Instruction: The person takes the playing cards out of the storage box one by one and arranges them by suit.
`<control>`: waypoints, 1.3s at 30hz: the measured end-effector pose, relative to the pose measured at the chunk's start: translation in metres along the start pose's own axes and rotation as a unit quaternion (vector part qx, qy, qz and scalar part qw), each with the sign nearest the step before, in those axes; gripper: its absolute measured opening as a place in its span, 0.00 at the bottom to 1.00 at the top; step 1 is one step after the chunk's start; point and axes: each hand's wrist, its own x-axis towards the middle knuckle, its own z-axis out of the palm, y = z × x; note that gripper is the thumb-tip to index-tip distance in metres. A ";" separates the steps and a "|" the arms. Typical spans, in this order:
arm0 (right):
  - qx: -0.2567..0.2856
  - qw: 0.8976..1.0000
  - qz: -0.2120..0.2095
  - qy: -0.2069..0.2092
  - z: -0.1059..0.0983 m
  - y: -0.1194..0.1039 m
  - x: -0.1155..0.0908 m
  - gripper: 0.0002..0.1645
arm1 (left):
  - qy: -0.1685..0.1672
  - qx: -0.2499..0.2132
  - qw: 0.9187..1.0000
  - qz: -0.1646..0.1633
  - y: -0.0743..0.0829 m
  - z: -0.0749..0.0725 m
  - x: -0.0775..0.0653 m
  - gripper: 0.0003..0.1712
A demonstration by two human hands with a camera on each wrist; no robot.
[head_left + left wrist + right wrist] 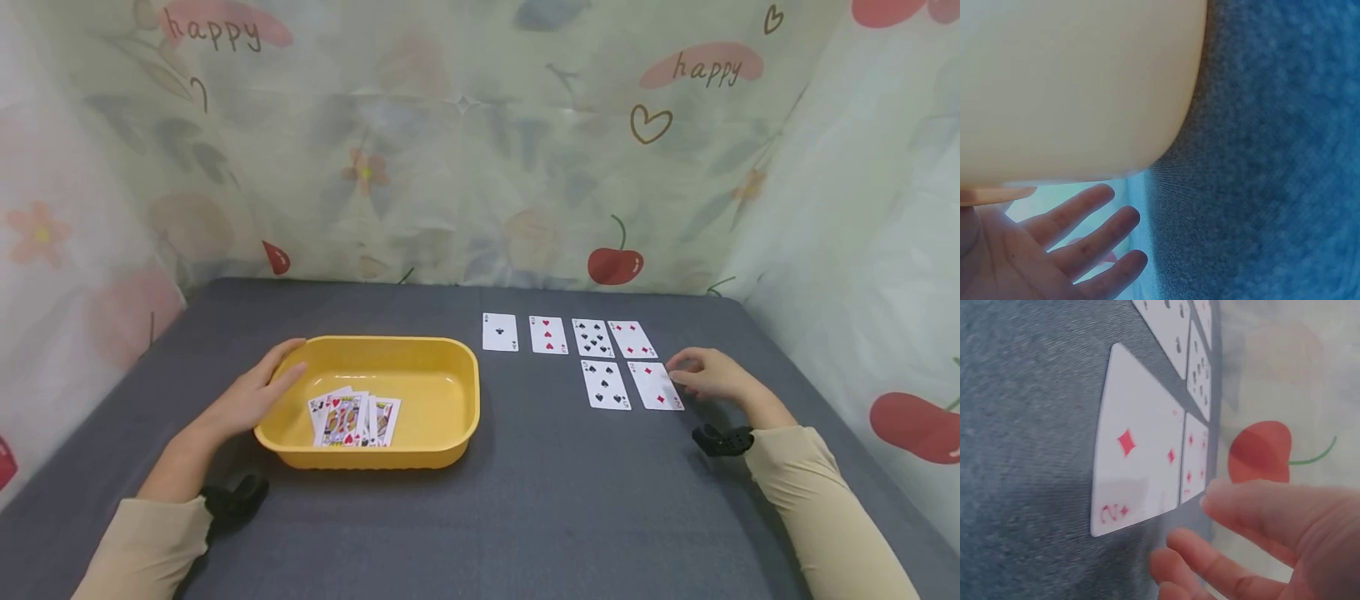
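Observation:
My left hand (247, 398) is at the left end of a yellow plastic tray (442, 392), its thumb reaching over the rim. In the left wrist view, spread fingers (1097, 240) extend below the pale, overexposed tray wall (1079, 87). Several face cards (345, 419) lie overlapped inside the tray, a king of hearts among them. On the right, my right hand (712, 375) hovers with loosely bent fingers beside the two of diamonds (655, 386), holding nothing. The right wrist view has the thumb and fingers (1210, 562) apart, close to that card's edge.
Face-up playing cards form two rows on the grey cloth: an ace of clubs (500, 332), a three of hearts (548, 335), a spade card (593, 338) and a diamond card (632, 340) behind, another spade card (605, 385) in front. Printed curtains (465, 167) hang around the table.

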 end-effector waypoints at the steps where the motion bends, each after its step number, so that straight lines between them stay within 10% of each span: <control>1: 0.002 1.000 0.003 0.005 0.000 -0.001 0.001 0.20 | 0.000 0.000 1.000 -0.001 0.000 0.000 0.000 0.40; 18: 0.129 0.978 -0.160 -0.024 0.022 -0.125 0.021 0.18 | -0.004 -0.001 1.000 -0.005 0.001 0.000 0.000 0.40; 32: 0.103 0.931 -0.328 -0.122 0.061 -0.244 0.041 0.16 | -0.004 0.007 1.000 -0.012 0.001 0.000 0.000 0.40; 39: 0.089 0.926 -0.341 -0.133 0.083 -0.283 0.056 0.15 | -0.007 0.003 1.000 -0.017 0.001 -0.001 0.001 0.41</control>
